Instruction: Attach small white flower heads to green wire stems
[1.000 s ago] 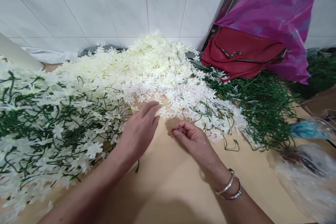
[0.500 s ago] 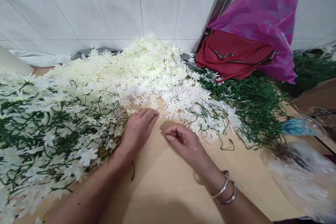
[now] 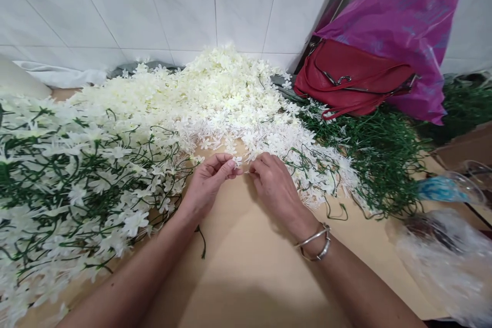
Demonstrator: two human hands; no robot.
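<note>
Between the thumb and fingers of my left hand [image 3: 209, 179] is a small white artificial flower [image 3: 237, 161]. My right hand [image 3: 274, 182] is closed in a pinch just to the right of it, at the edge of a heap of thin white stamens [image 3: 269, 138]; whatever its fingertips hold is hidden. Beyond both hands rises a pile of loose cream-white petals [image 3: 223, 82]. To the left of my left arm lie assembled white flowers with green stems [image 3: 92, 179]. One loose green stem [image 3: 203, 243] rests on the table beside my left forearm.
Green stems [image 3: 384, 154] are heaped at right, with a red handbag [image 3: 353, 77] and a purple plastic bag [image 3: 403, 25] behind them. A clear plastic bag [image 3: 449, 266] and a blue-patterned cup [image 3: 442, 189] are at the table's right side. A tiled wall [image 3: 180, 5] stands behind.
My left hand has turned, and a white flower now shows in its fingers. My right hand has moved forward and turned over, fingers down, closer to the left. The view has shifted slightly.
</note>
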